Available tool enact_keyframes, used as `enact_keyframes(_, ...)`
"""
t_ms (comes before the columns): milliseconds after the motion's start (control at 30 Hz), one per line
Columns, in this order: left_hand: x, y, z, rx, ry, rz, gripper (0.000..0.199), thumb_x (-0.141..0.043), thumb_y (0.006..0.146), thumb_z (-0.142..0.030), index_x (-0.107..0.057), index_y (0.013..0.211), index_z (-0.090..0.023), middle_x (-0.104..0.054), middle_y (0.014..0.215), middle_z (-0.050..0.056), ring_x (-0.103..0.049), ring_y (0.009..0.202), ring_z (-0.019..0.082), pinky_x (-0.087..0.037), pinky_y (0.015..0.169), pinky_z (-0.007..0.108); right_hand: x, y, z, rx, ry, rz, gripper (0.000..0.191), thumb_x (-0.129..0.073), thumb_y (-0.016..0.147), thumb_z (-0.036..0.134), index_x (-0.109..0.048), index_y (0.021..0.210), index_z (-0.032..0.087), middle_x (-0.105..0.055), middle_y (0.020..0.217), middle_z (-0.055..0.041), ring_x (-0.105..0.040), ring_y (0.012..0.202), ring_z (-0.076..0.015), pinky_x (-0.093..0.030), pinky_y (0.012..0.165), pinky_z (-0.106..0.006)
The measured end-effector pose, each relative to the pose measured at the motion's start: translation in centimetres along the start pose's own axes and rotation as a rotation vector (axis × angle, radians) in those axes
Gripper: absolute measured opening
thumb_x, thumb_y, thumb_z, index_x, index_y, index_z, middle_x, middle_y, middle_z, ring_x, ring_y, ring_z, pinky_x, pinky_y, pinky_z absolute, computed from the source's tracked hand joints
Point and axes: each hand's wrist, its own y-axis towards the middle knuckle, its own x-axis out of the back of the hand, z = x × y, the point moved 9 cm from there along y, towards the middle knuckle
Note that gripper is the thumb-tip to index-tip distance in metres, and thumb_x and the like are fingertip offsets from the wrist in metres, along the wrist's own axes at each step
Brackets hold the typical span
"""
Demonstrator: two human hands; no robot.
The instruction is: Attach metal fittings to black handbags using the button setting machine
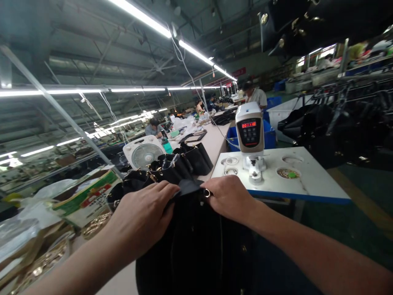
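A black bag point(196, 246) with gold-coloured metal fittings hangs upright between my hands in the middle of the head view. My left hand point(147, 209) is closed on the left side of its top edge, with the thumb underneath. My right hand point(229, 196) pinches the right side of the same edge, beside a small gold ring point(207, 192). Just beyond my right hand stands a white press machine point(250, 127) with a lit red display. Its white table point(310, 176) has round recesses, one filled with small gold fittings point(287, 173).
Several black bags point(184, 164) stand on the long bench beyond my left hand, near a white box fan point(144, 152). A green carton point(89, 196) and trays of metal parts point(43, 262) lie at left. Black bags point(331, 123) hang at right. Other people sit farther back.
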Motion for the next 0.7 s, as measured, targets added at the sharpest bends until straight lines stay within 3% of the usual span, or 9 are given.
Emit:
enact_keyframes(67, -0.6, 0.6, -1.8, -0.062, -0.084, 0.019, 0.049, -0.053, 0.088, -0.027, -0.059, 0.136, -0.027, -0.071, 0.133, 0.006, -0.070, 0.116, 0.029, -0.056, 0.089, 0.042, 1.2, -0.2, 0.4, 0.024, -0.060, 0.005, 0.019, -0.057, 0.089, 0.027, -0.073, 0.080, 0.022, -0.077, 0.086, -0.0039, -0.072, 0.082, -0.0210, -0.037, 0.064, -0.033)
enact_keyframes(133, -1.7, 1.2, -3.4, -0.084, -0.209, 0.069, 0.056, -0.059, 0.085, -0.028, -0.055, 0.141, -0.026, -0.068, 0.137, 0.007, -0.067, 0.121, 0.029, -0.055, 0.099, 0.043, 1.7, -0.5, 1.1, 0.053, -0.127, 0.038, 0.019, -0.057, 0.088, 0.028, -0.074, 0.079, 0.022, -0.078, 0.084, -0.0053, -0.072, 0.079, -0.0227, -0.034, 0.060, -0.035)
enact_keyframes(233, -3.6, 1.7, -5.7, -0.094, -0.427, 0.096, 0.051, -0.069, 0.081, -0.034, -0.063, 0.130, -0.024, -0.069, 0.135, 0.008, -0.066, 0.122, 0.030, -0.053, 0.104, 0.043, 1.0, -1.2, 1.8, 0.068, -0.211, 0.149, 0.020, -0.056, 0.085, 0.024, -0.076, 0.083, 0.021, -0.078, 0.085, -0.0078, -0.074, 0.080, -0.0269, -0.035, 0.058, -0.035)
enact_keyframes(367, -7.1, 2.2, -7.2, -0.043, -0.696, 0.056, 0.045, -0.074, 0.081, -0.041, -0.068, 0.121, -0.022, -0.074, 0.121, 0.010, -0.068, 0.112, 0.031, -0.054, 0.097, 0.042, -0.7, -2.2, 1.1, 0.041, -0.249, 0.258, 0.023, -0.056, 0.087, 0.024, -0.078, 0.089, 0.020, -0.079, 0.089, -0.0097, -0.075, 0.085, -0.0311, -0.044, 0.062, -0.036)
enact_keyframes(567, -13.0, 4.1, -8.1, -0.039, -0.956, -0.055, 0.046, -0.062, 0.079, -0.009, -0.072, 0.121, -0.026, -0.076, 0.123, 0.005, -0.069, 0.115, 0.025, -0.052, 0.100, 0.037, -3.3, -3.1, -1.9, -0.041, -0.306, 0.309, 0.024, -0.057, 0.090, 0.023, -0.080, 0.093, 0.017, -0.080, 0.094, -0.0133, -0.076, 0.090, -0.0342, -0.053, 0.068, -0.038)
enact_keyframes(700, -16.3, 5.4, -9.8, -0.123, -1.001, -0.058, 0.052, -0.057, 0.074, -0.002, -0.074, 0.117, -0.025, -0.076, 0.121, 0.005, -0.067, 0.115, 0.025, -0.049, 0.102, 0.037, -5.5, -4.0, -3.9, -0.071, -0.329, 0.415, 0.023, -0.059, 0.090, 0.024, -0.080, 0.094, 0.015, -0.080, 0.096, -0.0149, -0.076, 0.090, -0.0336, -0.054, 0.071, -0.037)
